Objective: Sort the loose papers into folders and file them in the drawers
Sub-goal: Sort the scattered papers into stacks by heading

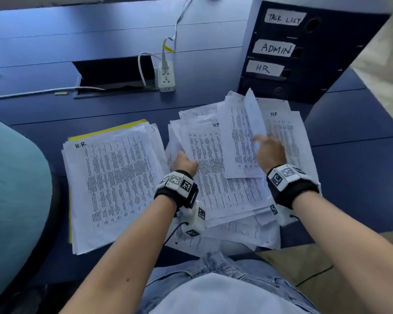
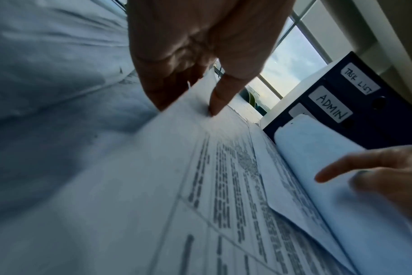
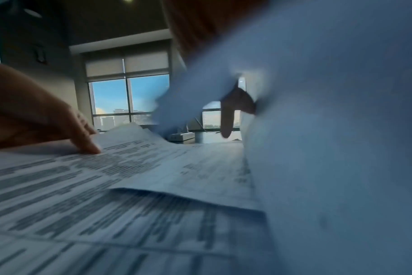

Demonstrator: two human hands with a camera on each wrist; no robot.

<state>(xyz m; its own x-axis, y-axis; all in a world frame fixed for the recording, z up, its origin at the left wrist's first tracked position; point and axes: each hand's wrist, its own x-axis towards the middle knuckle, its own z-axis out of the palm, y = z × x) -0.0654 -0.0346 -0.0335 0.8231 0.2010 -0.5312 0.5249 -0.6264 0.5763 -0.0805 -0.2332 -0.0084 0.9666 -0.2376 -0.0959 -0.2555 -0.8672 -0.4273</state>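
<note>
A loose pile of printed papers [image 1: 216, 168], some marked HR, lies in front of me on the blue desk. My left hand [image 1: 183, 157] pinches the left edge of a sheet [image 2: 223, 167] in that pile, with the thumb on top and the fingers beneath. My right hand [image 1: 260, 141] holds one sheet [image 1: 254, 114] lifted on edge above the pile's right side; this sheet fills the right of the right wrist view, blurred. A neat stack marked H.R. [image 1: 114, 177] rests on a yellow folder [image 1: 109, 130] to the left. The dark drawer unit [image 1: 315, 60] is labelled TASK LIST, ADMIN and HR.
A white power strip [image 1: 166, 77] and its cables sit by an open cable hatch [image 1: 114, 73] behind the papers. A teal chair back [image 1: 11, 177] stands at my left. The desk edge runs just in front of my lap.
</note>
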